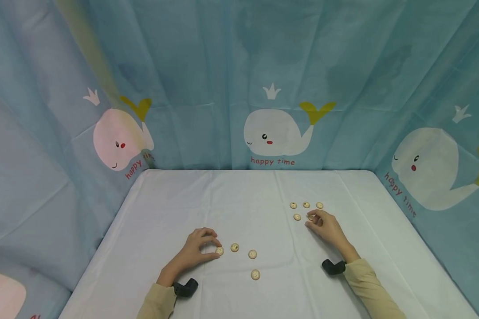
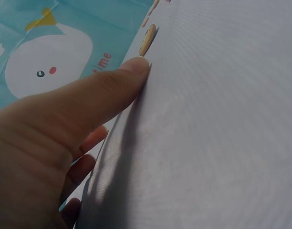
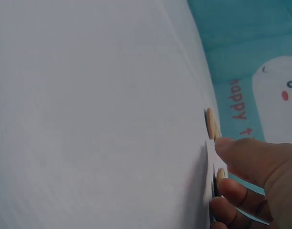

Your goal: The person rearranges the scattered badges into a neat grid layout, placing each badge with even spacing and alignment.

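At the left middle of the white table, my left hand has its thumb and index finger around a small round wooden disc. In the left wrist view the thumb lies low over the cloth, with a disc edge-on just past its tip. Farther back on the right, my right hand pinches another wooden disc, partly hidden by its fingers. One loose disc lies just left of these fingertips. The right wrist view shows a disc between thumb and fingers.
Behind the right hand, three discs form a row, the middle one bearing a dark mark. Right of the left hand lie three more, including a marked disc and a nearer disc. A blue whale-print curtain surrounds the table.
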Demonstrator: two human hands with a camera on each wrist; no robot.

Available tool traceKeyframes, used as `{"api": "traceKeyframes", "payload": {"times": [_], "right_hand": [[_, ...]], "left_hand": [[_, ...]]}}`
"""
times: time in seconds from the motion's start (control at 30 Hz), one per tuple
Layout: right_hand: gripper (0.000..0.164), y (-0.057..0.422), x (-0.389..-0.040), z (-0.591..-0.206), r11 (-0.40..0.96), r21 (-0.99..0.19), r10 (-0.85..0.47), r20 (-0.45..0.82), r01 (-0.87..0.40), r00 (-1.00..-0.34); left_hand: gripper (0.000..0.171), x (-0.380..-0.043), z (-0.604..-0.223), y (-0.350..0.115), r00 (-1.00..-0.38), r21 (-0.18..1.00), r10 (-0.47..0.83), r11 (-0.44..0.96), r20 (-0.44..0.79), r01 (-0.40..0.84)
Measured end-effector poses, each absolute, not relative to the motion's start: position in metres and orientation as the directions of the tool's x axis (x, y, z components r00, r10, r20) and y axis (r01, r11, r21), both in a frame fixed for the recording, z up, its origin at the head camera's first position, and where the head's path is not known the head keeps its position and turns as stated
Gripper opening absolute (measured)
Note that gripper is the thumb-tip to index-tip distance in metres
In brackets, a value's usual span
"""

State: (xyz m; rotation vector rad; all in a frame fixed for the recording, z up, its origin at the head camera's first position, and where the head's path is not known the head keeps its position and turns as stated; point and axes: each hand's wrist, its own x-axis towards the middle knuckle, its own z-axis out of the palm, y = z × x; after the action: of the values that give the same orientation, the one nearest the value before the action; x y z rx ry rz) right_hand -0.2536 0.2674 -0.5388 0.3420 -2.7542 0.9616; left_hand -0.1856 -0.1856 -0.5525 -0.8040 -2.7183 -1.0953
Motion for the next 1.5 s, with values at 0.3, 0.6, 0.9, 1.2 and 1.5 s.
{"api": "traceKeyframes", "payload": {"times": [0.3, 0.6, 0.9, 1.2, 1.5], "right_hand": [[0.026, 0.248, -0.243, -0.536, 0.733, -0.601, -0.191, 0.268, -0.319, -0.944], [0.022, 0.226, -0.232, -0.541, 0.699, -0.616, -0.239, 0.276, -0.362, -0.931], [0.019, 0.205, -0.221, -0.542, 0.655, -0.627, -0.323, 0.273, -0.422, -0.906], [0.017, 0.186, -0.211, -0.540, 0.612, -0.620, -0.417, 0.274, -0.491, -0.867], [0.016, 0.171, -0.199, -0.539, 0.538, -0.608, -0.539, 0.285, -0.585, -0.792]], "left_hand": [[0.019, -0.187, -0.554, -0.185, -0.857, 0.608, 0.427, 0.610, 0.288, 0.508], [0.019, -0.185, -0.554, -0.185, -0.864, 0.617, 0.417, 0.610, 0.283, 0.497], [0.020, -0.184, -0.555, -0.185, -0.857, 0.605, 0.421, 0.611, 0.298, 0.510], [0.020, -0.186, -0.553, -0.185, -0.849, 0.588, 0.428, 0.615, 0.310, 0.525], [0.019, -0.185, -0.554, -0.184, -0.836, 0.575, 0.434, 0.609, 0.335, 0.547]]}}
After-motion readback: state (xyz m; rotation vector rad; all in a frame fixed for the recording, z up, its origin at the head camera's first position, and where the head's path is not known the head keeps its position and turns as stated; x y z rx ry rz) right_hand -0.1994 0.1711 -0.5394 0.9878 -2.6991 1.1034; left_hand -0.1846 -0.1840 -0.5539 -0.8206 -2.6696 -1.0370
